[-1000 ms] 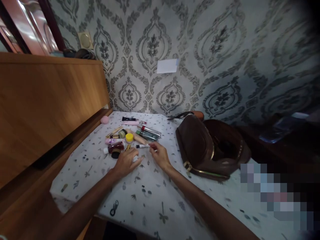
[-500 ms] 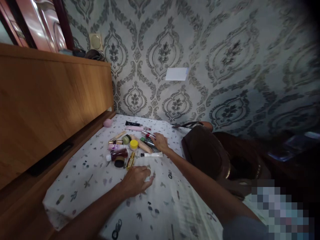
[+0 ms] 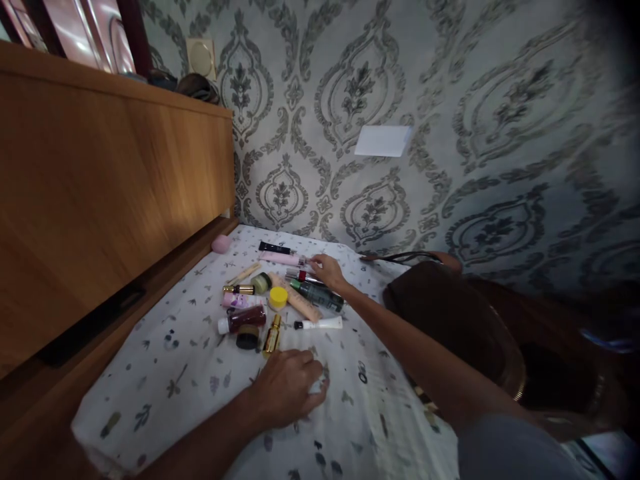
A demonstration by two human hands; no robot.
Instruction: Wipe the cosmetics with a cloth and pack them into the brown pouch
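Observation:
My right hand point(image 3: 329, 272) reaches to the far side of a group of cosmetics, thumb and fingers pinched at the end of a small pinkish tube point(image 3: 302, 261) beside a longer pink tube point(image 3: 278, 257). Below that wrist lie a red-and-silver tube point(image 3: 299, 275), a dark green bottle point(image 3: 320, 295) and a beige tube point(image 3: 300, 301). My left hand point(image 3: 293, 387) rests on the patterned sheet point(image 3: 210, 400), fingers loosely curled and thumb apart. Nearest it is a gold bottle point(image 3: 272, 337). Close by are a white tube point(image 3: 320, 323), a yellow-lidded jar point(image 3: 278, 297) and a dark red bottle point(image 3: 243, 319).
A wooden cabinet point(image 3: 120, 167) borders the left side. Brown bags point(image 3: 440, 313) lie at the right, by my right forearm. At the back stands a patterned wall with a white card point(image 3: 384, 141). A pink sponge point(image 3: 221, 244) sits in the far left corner.
My right hand has moved from the red-and-silver tube, further back to the small pinkish tube. My left hand stays on the sheet near the gold bottle. The view has shifted a little.

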